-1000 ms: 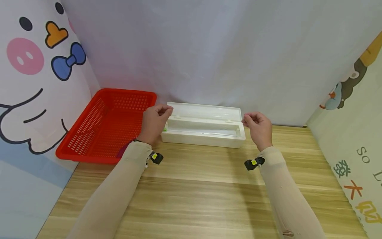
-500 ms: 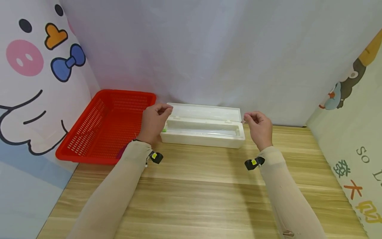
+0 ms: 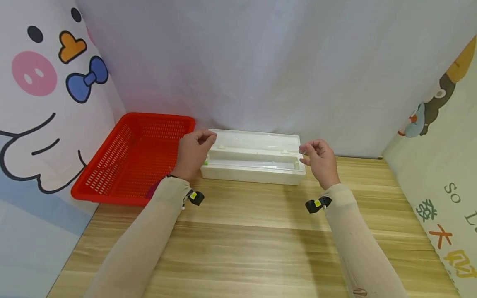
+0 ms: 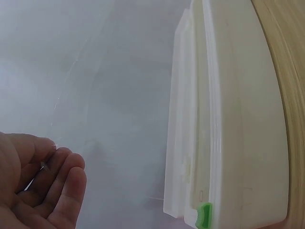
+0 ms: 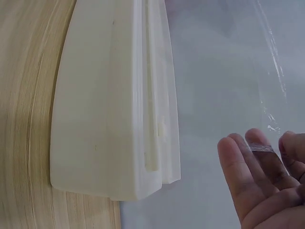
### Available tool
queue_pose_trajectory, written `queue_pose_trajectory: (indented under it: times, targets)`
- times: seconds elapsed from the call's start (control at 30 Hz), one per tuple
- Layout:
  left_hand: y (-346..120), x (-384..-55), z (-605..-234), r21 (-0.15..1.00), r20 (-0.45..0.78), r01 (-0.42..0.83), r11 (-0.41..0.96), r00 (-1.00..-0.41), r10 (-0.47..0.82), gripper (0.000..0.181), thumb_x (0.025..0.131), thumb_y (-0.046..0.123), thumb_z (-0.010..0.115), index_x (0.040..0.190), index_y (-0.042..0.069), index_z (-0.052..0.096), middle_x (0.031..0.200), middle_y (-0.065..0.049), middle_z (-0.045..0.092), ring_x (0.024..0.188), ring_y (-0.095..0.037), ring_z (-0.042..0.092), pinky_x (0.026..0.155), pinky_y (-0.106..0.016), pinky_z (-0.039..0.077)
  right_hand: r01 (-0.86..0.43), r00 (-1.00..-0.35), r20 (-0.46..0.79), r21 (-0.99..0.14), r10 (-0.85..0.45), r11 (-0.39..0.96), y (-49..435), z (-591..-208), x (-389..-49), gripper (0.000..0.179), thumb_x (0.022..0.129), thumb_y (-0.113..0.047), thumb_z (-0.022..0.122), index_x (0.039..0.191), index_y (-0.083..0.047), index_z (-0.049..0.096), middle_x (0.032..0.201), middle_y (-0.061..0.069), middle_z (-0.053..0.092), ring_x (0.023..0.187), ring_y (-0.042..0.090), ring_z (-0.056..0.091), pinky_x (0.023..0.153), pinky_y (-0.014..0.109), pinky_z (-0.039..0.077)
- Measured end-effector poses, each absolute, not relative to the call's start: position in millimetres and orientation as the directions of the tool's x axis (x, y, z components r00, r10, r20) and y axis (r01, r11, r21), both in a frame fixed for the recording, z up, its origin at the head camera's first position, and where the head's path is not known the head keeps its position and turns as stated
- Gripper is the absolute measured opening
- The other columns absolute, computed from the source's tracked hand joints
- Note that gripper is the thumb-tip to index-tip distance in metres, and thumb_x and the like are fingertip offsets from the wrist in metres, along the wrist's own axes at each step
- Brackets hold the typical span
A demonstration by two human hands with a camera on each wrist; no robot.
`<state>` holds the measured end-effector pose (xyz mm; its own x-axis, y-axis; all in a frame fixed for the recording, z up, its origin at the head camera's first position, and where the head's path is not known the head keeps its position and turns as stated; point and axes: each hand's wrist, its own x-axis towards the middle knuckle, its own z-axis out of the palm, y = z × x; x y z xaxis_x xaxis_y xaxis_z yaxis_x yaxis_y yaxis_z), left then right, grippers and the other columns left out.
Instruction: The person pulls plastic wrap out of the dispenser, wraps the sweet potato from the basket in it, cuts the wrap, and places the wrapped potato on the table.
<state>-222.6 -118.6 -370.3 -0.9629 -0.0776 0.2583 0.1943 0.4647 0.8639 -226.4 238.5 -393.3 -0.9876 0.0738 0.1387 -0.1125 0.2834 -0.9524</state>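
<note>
Clear film (image 5: 273,50) between the fingers (image 5: 233,155) shows mostly as glints.

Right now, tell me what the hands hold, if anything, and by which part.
Clear plastic film, by its edge: the left hand pinches it near one end, the right hand near the other.

Movement on the right, and we're on it! Half a second ago our right grip (image 3: 322,162) sat bunched just off the end of the white box (image 3: 253,175); now it has edged inward, overlapping that end in the head view, fingers fanned wider with clear film (image 5: 261,148) across them.
</note>
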Motion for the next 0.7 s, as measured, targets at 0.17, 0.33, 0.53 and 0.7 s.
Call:
queue_pose_trajectory:
  times: [0.17,0.33,0.53,0.7]
  targets:
    - [-119.9,-222.7,-372.6,0.864,0.254,0.187,0.468,-0.964,-0.083,0.025,0.103,0.024,0.066,0.116,0.005,0.076,0.105,-0.012,0.073,0.092,-0.025,0.060,0.080,-0.032,0.053,-0.117,-0.987,0.144,-0.945,0.066,0.306,239.3,-394.4,-226.0,0.029,0.109,-0.026,0.052,0.117,0.001,0.054,0.109,0.015,0.068,0.096,0.010,0.069,0.087,0.024,0.058]
    - [-120.9,-223.7,-374.6,0.864,0.257,0.189,0.466,-0.963,-0.085,0.025,0.103,0.024,0.066,0.116,0.004,0.076,0.104,-0.011,0.073,0.091,-0.025,0.060,0.080,-0.033,0.053,-0.118,-0.985,0.153,-0.933,0.078,0.339,239.1,-393.7,-225.1,0.032,0.108,-0.027,0.055,0.117,0.003,0.057,0.106,0.017,0.070,0.090,0.008,0.069,0.084,0.023,0.058]
    - [-122.5,-225.4,-376.3,0.865,0.275,0.207,0.457,-0.958,-0.086,0.025,0.103,0.023,0.066,0.115,0.004,0.076,0.103,-0.011,0.073,0.091,-0.025,0.061,0.079,-0.033,0.054,-0.128,-0.980,0.174,-0.921,0.093,0.368,238.3,-392.1,-225.1,0.033,0.107,-0.026,0.059,0.117,0.005,0.061,0.101,0.016,0.072,0.084,0.006,0.070,0.082,0.025,0.060]
    - [-123.0,-224.0,-374.9,0.867,0.274,0.206,0.454,-0.958,-0.087,0.024,0.103,0.023,0.066,0.114,0.004,0.076,0.103,-0.012,0.073,0.090,-0.025,0.061,0.079,-0.033,0.054,-0.138,-0.977,0.189,-0.915,0.101,0.380,237.8,-391.3,-225.5,0.033,0.106,-0.025,0.060,0.117,0.006,0.062,0.099,0.016,0.072,0.081,0.004,0.070,0.078,0.023,0.059]
